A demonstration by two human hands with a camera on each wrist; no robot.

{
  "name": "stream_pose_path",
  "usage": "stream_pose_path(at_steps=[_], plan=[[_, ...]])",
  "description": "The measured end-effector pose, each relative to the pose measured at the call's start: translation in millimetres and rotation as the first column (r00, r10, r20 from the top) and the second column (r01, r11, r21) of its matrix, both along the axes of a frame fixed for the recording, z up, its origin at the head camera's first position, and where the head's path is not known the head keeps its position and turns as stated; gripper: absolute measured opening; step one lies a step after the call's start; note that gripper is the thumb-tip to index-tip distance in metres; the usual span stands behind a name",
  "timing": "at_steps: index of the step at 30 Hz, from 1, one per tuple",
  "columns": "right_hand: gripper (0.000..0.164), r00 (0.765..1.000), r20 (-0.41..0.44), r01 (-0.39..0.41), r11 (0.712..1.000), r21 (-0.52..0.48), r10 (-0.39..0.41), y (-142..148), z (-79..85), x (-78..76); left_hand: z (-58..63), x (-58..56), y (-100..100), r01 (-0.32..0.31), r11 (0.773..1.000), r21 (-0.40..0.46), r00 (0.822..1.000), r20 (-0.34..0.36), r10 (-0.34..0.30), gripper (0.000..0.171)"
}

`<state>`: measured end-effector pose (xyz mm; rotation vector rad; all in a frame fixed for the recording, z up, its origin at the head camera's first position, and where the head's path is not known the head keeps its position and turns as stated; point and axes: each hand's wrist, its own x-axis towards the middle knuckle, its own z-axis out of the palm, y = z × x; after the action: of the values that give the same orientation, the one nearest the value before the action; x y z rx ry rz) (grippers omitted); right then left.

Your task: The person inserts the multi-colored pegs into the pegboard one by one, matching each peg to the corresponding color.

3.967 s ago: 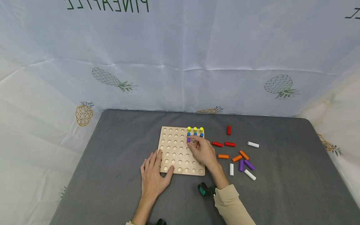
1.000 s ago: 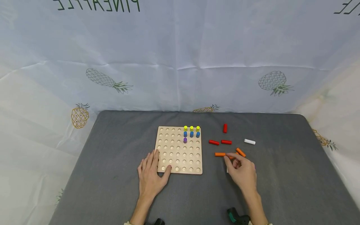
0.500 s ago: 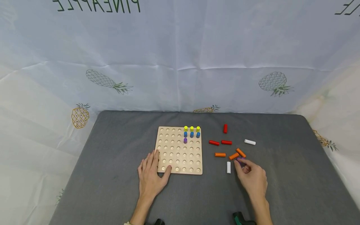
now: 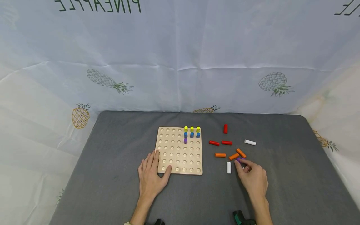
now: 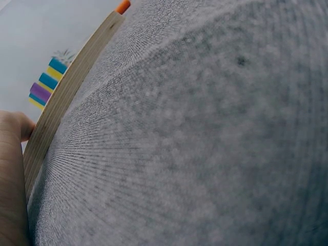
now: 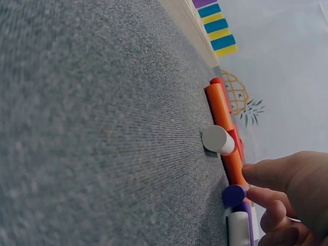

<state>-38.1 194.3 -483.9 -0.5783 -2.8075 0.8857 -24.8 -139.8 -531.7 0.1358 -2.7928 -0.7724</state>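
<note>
My left hand [image 4: 153, 178] rests by the lower left corner of a wooden pegboard [image 4: 175, 150], thumb on its front edge and fingertips on its left edge. Yellow pegs [image 4: 192, 129], blue pegs [image 4: 192, 135] and a single purple peg [image 4: 185, 141] stand upright in the board's back right holes. To the board's right, my right hand [image 4: 254, 179] reaches into the loose pegs. In the right wrist view a fingertip touches a lying purple peg [image 6: 234, 196], while the thumb tip stays slightly apart from it. A second purple peg [image 6: 245, 209] lies just beyond, partly hidden.
Orange pegs [image 4: 220, 155] and red pegs [image 4: 214, 143] lie scattered right of the board. One white peg [image 4: 229, 167] is left of my right hand, another [image 4: 250, 142] farther back. A grey cloth [image 4: 295, 175] covers the table; a pineapple-print curtain [image 4: 180, 40] hangs behind.
My right hand left a purple peg standing in the board's third row and moved right to the loose purple pegs. Those pegs have shifted slightly under its fingers. My left hand has stayed put.
</note>
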Motion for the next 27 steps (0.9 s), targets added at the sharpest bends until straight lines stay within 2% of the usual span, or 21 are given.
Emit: stream_pose_path(at_steps=[15, 27], plan=[[0.029, 1.0, -0.012, 0.017, 1.0, 0.026, -0.017, -3.1, -4.6, -5.6, -1.4, 0.1, 0.1, 0.003, 1.0, 0.006, 1.0, -0.013, -0.003, 0.083], [0.029, 0.998, 0.039, -0.044, 0.998, 0.053, 0.042, -2.2, -2.4, -12.8, 0.2, 0.2, -0.2, 0.003, 1.0, 0.012, 1.0, -0.007, -0.003, 0.083]])
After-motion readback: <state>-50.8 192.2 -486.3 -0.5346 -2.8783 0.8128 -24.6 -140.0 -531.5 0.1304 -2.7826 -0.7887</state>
